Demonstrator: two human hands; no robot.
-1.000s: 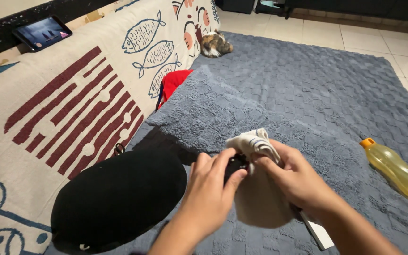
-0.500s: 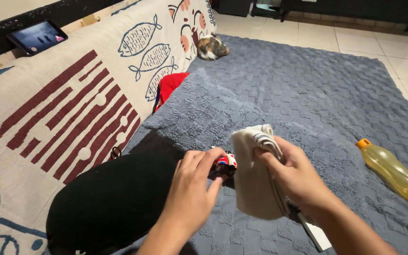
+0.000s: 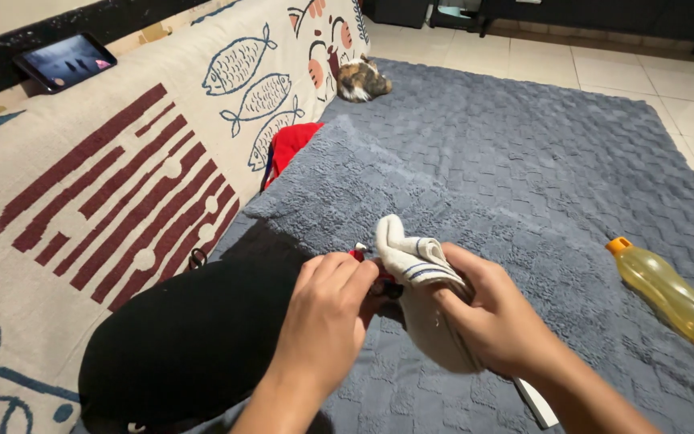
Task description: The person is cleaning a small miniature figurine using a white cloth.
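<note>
Grey rug (image 3: 524, 153) across floor, patterned couch cover (image 3: 122, 161) at 9 o'clock, black cushion (image 3: 186, 337) at 7. Yellow bottle (image 3: 668, 289) at 3, well apart from hands. Cat (image 3: 361, 79) at 12, phone (image 3: 64, 60) at 10, red cloth (image 3: 291, 145) at couch edge.

Step in hand, by the look: working small toy into or out of sock. Cannot tell which. Next move calls for steady sock mouth and clean pinch on toy.

Right hand (image 3: 500, 317) clenched on sock (image 3: 427, 297), centre frame, just above rug. Off-white, dark stripes at folded cuff, limp.

Left hand (image 3: 331, 313) pinching toy (image 3: 367, 265), touching cuff at its 9. Red, mostly hidden by fingers.
</note>
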